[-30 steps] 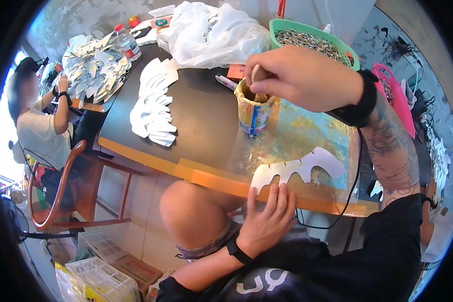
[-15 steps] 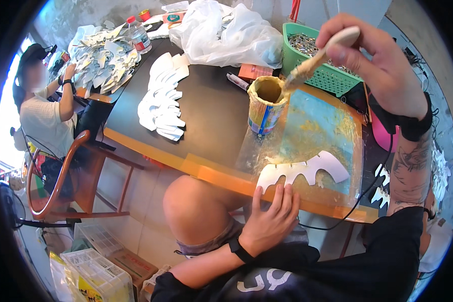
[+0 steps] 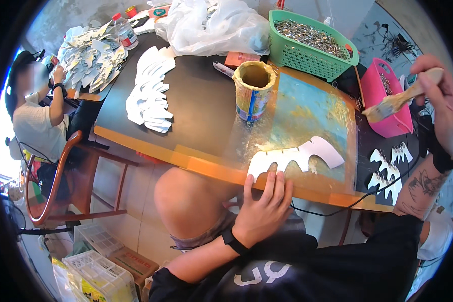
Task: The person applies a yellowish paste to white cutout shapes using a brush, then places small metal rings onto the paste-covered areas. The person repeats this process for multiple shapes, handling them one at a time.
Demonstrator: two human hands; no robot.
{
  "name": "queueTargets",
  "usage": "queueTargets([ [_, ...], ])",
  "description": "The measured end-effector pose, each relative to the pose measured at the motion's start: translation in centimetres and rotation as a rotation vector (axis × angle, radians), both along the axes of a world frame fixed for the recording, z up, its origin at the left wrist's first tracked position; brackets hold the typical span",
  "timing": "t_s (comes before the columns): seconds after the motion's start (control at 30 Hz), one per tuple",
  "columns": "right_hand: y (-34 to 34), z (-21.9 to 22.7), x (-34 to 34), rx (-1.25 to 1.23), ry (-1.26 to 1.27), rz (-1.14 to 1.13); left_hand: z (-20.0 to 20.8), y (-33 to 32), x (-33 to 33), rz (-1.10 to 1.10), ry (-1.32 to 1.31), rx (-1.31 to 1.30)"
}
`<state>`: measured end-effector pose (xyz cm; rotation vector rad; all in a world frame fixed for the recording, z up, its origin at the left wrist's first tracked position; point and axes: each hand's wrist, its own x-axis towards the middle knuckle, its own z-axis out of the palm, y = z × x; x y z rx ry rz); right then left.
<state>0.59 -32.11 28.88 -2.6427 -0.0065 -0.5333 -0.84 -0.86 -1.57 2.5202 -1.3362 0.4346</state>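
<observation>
My left hand (image 3: 265,210) lies flat at the table's near edge, its fingertips touching the lower rim of a white cut-out piece (image 3: 293,156) with curved notches. That piece rests on a glue-smeared blue and clear sheet (image 3: 307,113). Out at the right, my right hand (image 3: 440,95) is closed around the wooden handle of a brush (image 3: 402,102), whose bristles are coated in yellowish paste and point left, in front of a pink basket (image 3: 380,108). A paste-crusted can (image 3: 254,95) stands open just beyond the cut-out piece.
White cut-outs (image 3: 151,93) lie overlapped in a row at left. Several dark-edged pieces (image 3: 385,173) lie at right. A green basket (image 3: 312,45) of small metal parts stands behind, beside a plastic bag (image 3: 214,27). Another person (image 3: 38,105) sits left by a heap of scraps (image 3: 93,60).
My right hand has carried the brush away from above the can, to the right and lower. My left hand stays at the cut-out piece. The view has shifted slightly, showing more at right.
</observation>
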Motion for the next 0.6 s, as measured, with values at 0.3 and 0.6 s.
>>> queueTargets([
  [0.3, 1.2, -8.6, -4.3, 0.398, -0.314, -0.049, 1.9, -0.2, 0.3, -0.020, 0.086, 0.015],
  [0.6, 10.3, -18.5, -2.7, 0.769, -0.173, -0.080, 4.2, -1.4, 0.7, -0.015, 0.116, -0.016],
])
